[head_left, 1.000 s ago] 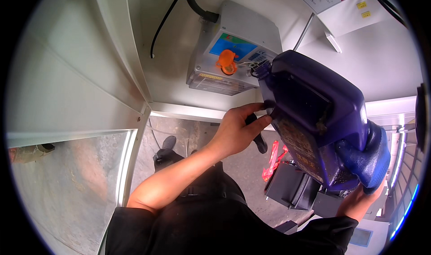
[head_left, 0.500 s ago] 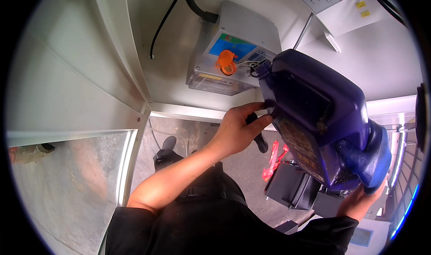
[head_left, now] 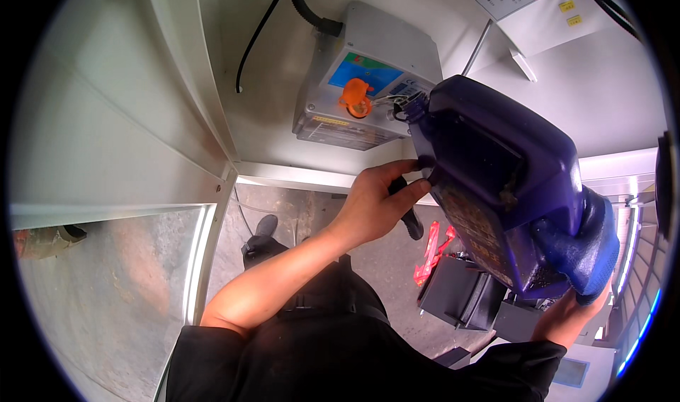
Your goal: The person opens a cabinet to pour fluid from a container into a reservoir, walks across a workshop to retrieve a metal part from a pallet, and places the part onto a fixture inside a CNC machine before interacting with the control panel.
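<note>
tilting purple jug against grey box edge

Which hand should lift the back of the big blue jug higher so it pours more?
Probably the right hand: it sits under the jug at its bottom end. The left hand grips near the spout, steadying it by the grey box.

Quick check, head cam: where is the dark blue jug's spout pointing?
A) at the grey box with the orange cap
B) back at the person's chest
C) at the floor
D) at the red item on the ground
A: the tilted dark blue jug has its spout right beside the orange cap on the grey box, with the left hand at its neck and the right hand under its base.
</note>
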A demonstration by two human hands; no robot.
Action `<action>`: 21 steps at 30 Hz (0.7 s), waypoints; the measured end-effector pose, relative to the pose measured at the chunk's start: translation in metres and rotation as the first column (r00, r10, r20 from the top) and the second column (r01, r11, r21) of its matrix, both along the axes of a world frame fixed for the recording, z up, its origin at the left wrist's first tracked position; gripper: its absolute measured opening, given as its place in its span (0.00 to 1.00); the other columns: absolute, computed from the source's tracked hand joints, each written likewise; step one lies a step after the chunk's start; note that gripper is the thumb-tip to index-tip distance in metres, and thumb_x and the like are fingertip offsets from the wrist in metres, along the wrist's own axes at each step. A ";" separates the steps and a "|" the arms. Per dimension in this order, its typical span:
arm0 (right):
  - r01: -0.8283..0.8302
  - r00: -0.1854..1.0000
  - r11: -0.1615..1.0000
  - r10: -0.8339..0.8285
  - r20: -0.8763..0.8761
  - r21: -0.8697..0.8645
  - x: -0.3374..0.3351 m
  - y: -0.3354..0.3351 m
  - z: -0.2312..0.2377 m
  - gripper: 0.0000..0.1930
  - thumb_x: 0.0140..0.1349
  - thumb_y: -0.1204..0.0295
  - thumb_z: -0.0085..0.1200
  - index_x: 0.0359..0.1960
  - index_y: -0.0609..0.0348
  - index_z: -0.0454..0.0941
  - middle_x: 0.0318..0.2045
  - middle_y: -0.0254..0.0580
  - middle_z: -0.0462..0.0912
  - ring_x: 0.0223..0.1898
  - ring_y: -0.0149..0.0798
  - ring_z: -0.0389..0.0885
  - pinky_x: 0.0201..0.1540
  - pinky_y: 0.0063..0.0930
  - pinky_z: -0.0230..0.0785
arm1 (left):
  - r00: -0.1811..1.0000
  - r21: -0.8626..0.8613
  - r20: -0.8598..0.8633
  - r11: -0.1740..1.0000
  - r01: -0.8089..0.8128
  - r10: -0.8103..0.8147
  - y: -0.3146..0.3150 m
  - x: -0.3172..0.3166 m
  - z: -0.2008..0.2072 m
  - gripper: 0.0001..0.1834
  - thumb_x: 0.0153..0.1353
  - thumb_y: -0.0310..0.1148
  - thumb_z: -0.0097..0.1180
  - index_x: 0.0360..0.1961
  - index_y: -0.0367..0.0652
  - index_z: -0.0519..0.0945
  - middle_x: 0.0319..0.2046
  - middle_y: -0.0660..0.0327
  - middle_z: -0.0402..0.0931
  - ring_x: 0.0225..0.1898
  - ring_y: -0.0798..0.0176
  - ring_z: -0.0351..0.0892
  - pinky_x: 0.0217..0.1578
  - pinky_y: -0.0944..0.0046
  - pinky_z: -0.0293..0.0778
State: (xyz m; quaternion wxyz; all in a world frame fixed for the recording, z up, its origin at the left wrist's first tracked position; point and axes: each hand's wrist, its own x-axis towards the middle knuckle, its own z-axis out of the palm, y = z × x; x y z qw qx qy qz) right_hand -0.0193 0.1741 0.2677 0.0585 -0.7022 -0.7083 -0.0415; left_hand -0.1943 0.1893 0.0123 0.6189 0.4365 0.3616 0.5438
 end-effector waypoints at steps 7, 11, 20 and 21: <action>0.012 1.000 1.000 -0.012 -0.007 -0.021 -0.003 0.001 0.000 0.34 0.38 0.63 0.75 0.50 0.66 0.77 0.39 0.48 0.81 0.38 0.41 0.82 0.46 0.36 0.75 | 1.000 -0.015 -0.005 1.000 0.008 -0.008 0.000 0.002 -0.003 0.20 0.70 0.30 0.55 0.60 0.32 0.74 0.25 0.59 0.84 0.24 0.66 0.86 0.27 0.73 0.72; 0.013 0.999 0.999 -0.015 -0.031 -0.048 -0.005 0.005 -0.002 0.35 0.38 0.63 0.75 0.50 0.66 0.77 0.39 0.48 0.81 0.38 0.41 0.82 0.46 0.36 0.75 | 1.000 -0.014 -0.017 1.000 -0.011 0.011 0.000 -0.002 -0.004 0.20 0.70 0.30 0.55 0.59 0.32 0.75 0.25 0.59 0.84 0.24 0.66 0.86 0.28 0.73 0.72; 0.065 0.998 0.998 -0.065 0.015 -0.015 -0.007 0.002 0.007 0.35 0.38 0.63 0.75 0.50 0.66 0.77 0.39 0.47 0.82 0.38 0.41 0.82 0.47 0.35 0.75 | 0.999 -0.050 0.041 0.998 -0.035 0.037 0.000 0.004 0.003 0.20 0.66 0.37 0.61 0.53 0.32 0.80 0.20 0.63 0.75 0.23 0.74 0.70 0.27 0.68 0.68; 0.043 0.999 0.999 -0.043 0.015 0.004 -0.003 0.005 0.003 0.35 0.38 0.63 0.75 0.50 0.66 0.77 0.39 0.47 0.82 0.38 0.40 0.82 0.47 0.35 0.75 | 0.998 -0.057 0.029 0.997 -0.047 0.049 -0.001 0.001 0.002 0.20 0.66 0.37 0.61 0.53 0.32 0.80 0.20 0.63 0.75 0.23 0.74 0.70 0.27 0.68 0.68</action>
